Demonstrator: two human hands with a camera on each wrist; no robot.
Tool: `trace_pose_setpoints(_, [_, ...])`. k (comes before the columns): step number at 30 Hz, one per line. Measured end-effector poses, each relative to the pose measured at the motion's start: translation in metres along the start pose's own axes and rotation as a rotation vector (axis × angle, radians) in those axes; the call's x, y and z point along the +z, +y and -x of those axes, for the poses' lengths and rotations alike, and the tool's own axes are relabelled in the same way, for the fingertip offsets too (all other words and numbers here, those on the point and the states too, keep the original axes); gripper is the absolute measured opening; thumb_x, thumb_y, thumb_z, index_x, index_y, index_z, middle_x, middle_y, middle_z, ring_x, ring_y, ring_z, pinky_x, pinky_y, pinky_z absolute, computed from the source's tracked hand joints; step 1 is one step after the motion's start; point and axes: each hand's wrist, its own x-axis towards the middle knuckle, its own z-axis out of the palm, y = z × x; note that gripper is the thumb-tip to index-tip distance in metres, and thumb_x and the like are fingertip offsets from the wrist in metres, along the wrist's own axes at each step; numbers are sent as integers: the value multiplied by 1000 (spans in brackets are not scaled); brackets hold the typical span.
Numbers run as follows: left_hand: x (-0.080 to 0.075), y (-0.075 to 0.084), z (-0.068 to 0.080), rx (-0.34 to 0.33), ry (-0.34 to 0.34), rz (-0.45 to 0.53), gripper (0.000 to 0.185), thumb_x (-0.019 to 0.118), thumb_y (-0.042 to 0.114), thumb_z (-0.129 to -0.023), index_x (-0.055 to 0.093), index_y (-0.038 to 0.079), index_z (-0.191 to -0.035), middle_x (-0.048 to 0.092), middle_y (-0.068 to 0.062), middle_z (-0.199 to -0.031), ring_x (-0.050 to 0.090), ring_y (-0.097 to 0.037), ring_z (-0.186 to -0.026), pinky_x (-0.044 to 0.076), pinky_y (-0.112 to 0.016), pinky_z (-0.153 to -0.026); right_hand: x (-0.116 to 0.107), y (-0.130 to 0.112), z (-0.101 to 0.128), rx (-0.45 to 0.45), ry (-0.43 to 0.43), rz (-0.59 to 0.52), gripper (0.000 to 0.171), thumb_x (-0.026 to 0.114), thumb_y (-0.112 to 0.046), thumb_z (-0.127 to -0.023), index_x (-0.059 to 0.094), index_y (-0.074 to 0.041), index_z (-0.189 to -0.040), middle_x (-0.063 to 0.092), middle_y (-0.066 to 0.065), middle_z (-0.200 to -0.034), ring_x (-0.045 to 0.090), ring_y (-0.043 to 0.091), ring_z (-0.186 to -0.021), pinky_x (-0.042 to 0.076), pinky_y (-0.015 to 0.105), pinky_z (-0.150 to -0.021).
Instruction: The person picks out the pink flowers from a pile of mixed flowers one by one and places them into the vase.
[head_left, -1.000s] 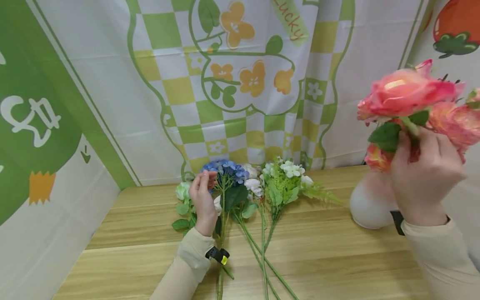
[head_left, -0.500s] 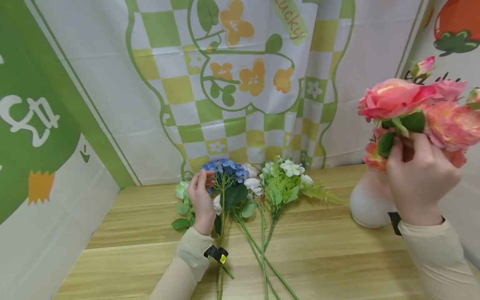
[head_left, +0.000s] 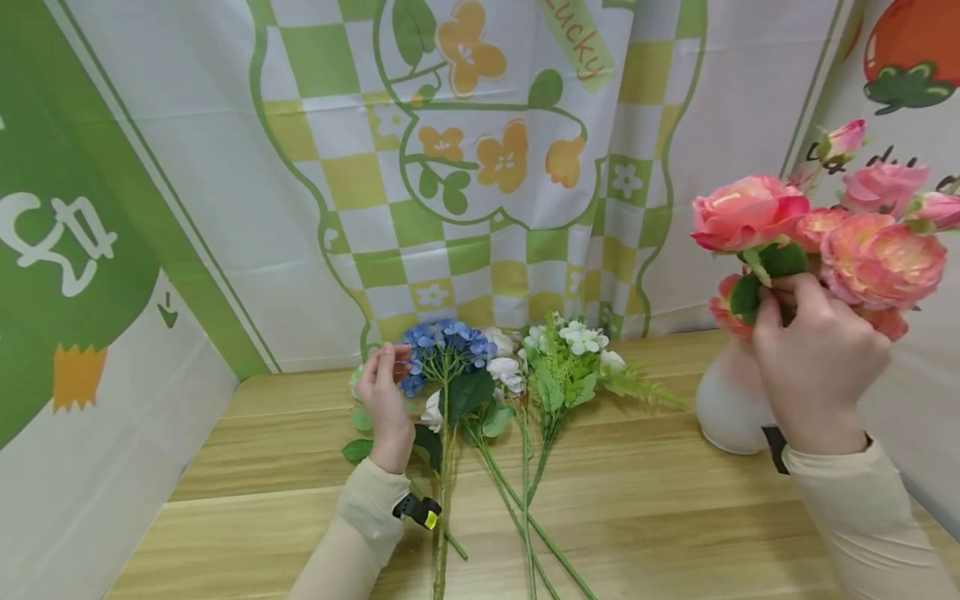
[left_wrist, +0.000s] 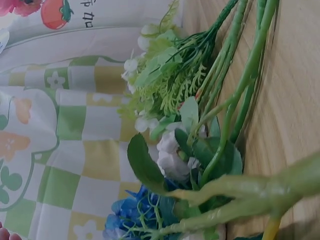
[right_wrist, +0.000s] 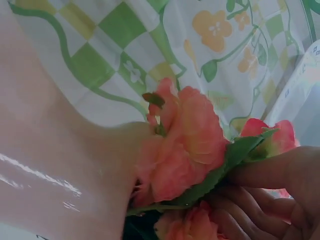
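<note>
Pink rose bunch (head_left: 825, 225) gripped in right hand (head_left: 817, 367) fingers above white vase (head_left: 727, 417), left hand (head_left: 384, 400) fingers loosely on blue hydrangea (head_left: 442, 343)

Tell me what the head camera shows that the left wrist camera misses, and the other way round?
Only the head view shows both hands: the left hand on the blue flower, the right hand gripping the pink bouquet at the white vase. Only the left wrist view shows the thick green stems close up. Both share the blue flower, the white-flowered sprays, the wooden table and the checked backdrop.
</note>
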Motion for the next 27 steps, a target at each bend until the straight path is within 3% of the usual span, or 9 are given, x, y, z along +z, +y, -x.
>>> trace_pose_setpoints(9, [-9, 6, -8, 2, 37, -46, 44, 51, 31, -98, 62, -11, -100, 65, 5, -80, 57, -13, -75, 44, -28, -74, 3, 4, 5, -42, 9, -35, 38, 55, -36, -94, 70, -1, -96, 69, 23, -81, 57, 43, -62, 29, 49, -44])
trace_pose_setpoints(14, [-15, 7, -10, 8, 70, -43, 36, 51, 27, -99, 65, -7, -95, 65, 0, -80, 57, -11, -71, 46, -27, -72, 7, 4, 2, -80, 118, -79, 35, 60, -32, -92, 73, 0, -97, 69, 23, -86, 61, 44, -72, 42, 55, -59])
trace_pose_setpoints(18, [-18, 8, -12, 9, 77, -43, 33, 52, 27, -98, 66, -3, -93, 65, 1, -79, 58, -11, -71, 46, -27, -71, 8, 3, 0, -84, 206, -101, 32, 61, -28, -92, 73, 2, -95, 67, 25, -84, 60, 45, -78, 44, 58, -70])
trace_pose_setpoints(27, [-21, 9, -14, 26, 63, -40, 38, 52, 28, -98, 64, -8, -96, 66, 2, -80, 58, -12, -71, 46, -29, -72, 8, 1, 2, -56, 202, -96, 35, 58, -25, -91, 66, 7, -81, 60, 25, -70, 54, 45, -63, 36, 56, -58])
